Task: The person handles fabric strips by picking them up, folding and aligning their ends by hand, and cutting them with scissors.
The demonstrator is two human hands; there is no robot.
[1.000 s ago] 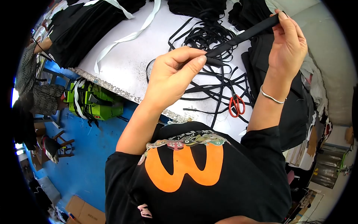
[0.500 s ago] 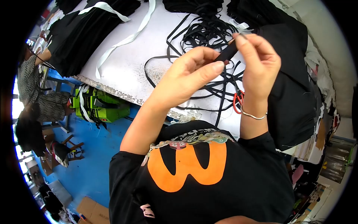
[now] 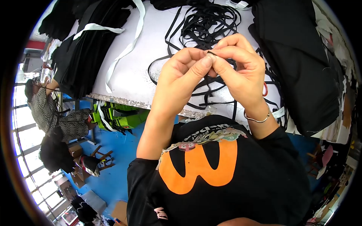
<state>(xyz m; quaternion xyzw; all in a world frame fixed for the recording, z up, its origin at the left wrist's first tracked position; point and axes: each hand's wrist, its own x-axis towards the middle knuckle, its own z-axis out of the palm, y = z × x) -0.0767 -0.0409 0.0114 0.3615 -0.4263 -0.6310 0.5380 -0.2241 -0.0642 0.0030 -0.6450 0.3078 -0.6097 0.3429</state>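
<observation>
Above the table, my left hand (image 3: 181, 77) and my right hand (image 3: 241, 69) meet at the fingertips. Pinched between both is a narrow black fabric strip (image 3: 212, 54), with only a short piece showing at the fingertips; the fingers hide most of it. Just beyond my hands, a tangled heap of black tape (image 3: 209, 24) lies on the white table, and loose lengths run beneath my hands. A red scissor handle (image 3: 265, 89) peeks out beside my right wrist, the rest hidden.
Stacked black fabric (image 3: 96, 45) lies on the left of the table (image 3: 151, 37), with a white ribbon (image 3: 132, 45) near it. Folded black cloth (image 3: 298, 67) covers the right. A green crate (image 3: 126, 116) stands below the table edge. Another person (image 3: 45, 109) is at far left.
My right hand has come down and left to meet my left hand. The black strip, stretched between them before, is now mostly hidden in the fingers. The view has shifted.
</observation>
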